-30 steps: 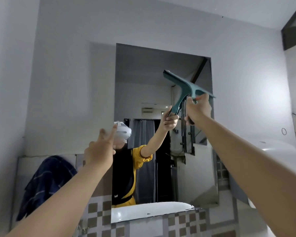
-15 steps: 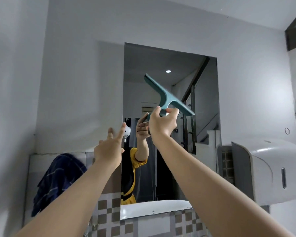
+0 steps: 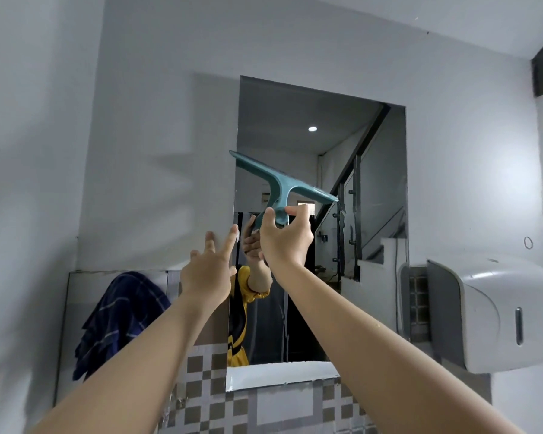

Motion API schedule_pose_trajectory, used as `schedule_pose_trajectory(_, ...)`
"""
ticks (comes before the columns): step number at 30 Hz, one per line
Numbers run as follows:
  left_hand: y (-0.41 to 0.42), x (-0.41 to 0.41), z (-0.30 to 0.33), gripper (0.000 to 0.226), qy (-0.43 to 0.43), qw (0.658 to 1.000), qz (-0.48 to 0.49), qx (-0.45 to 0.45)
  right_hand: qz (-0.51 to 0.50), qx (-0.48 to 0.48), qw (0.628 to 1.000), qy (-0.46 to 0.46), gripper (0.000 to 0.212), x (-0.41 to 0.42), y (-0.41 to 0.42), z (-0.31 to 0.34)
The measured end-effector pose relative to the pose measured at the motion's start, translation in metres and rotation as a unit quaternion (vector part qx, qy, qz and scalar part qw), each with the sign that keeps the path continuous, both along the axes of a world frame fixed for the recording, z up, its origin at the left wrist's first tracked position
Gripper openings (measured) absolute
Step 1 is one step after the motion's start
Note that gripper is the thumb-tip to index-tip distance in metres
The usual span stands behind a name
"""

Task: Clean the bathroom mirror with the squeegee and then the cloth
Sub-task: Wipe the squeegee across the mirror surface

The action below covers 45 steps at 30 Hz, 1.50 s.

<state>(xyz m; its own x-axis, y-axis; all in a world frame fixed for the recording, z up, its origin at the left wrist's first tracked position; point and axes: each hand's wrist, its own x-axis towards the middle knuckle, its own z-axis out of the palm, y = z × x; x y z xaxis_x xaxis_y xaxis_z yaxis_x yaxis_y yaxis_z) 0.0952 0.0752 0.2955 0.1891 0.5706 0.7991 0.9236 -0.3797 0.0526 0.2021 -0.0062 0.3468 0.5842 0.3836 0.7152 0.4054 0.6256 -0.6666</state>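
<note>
The upper half of the tall rectangular wall mirror (image 3: 320,126) lies open above the tilted teal plastic squeegee (image 3: 279,186), whose blade spans its left part. The left hand (image 3: 207,274) with spread fingers blocks the mirror's left edge; the right hand (image 3: 284,242) gripping the handle covers the centre. A white plastic wall dispenser (image 3: 496,311) juts out just right of the mirror, and a dark blue checked cloth (image 3: 119,321) hangs well left.

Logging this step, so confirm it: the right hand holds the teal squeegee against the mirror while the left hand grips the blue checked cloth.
One detail is wrong. In the head view the left hand is open with fingers spread near the mirror edge; the blue checked cloth hangs untouched. The right hand does hold the teal squeegee.
</note>
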Motion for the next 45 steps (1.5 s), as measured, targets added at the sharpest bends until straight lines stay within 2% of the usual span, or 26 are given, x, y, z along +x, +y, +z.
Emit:
schedule_pose_trajectory(12,-0.005,-0.001,-0.036,0.11,0.013,0.999,-0.027,-0.028,-0.108,-0.032,0.972,-0.205,0.03,0.081,-0.008,-0.022)
schedule_pose_trajectory(23,-0.002,0.002,-0.039,0.115,-0.012,1.0,0.005,-0.019,-0.139,-0.015,0.928,-0.346,0.03,0.164,-0.01,-0.006)
schedule_pose_trajectory(39,-0.004,0.01,-0.043,0.115,-0.016,0.998,0.064,-0.004,-0.149,-0.008,0.898,-0.413,0.032,0.273,-0.026,-0.01)
schedule_pose_trajectory(45,-0.003,0.009,-0.041,0.103,-0.07,0.995,0.029,-0.069,-0.151,-0.015,0.899,-0.411,0.029,0.292,-0.032,-0.01)
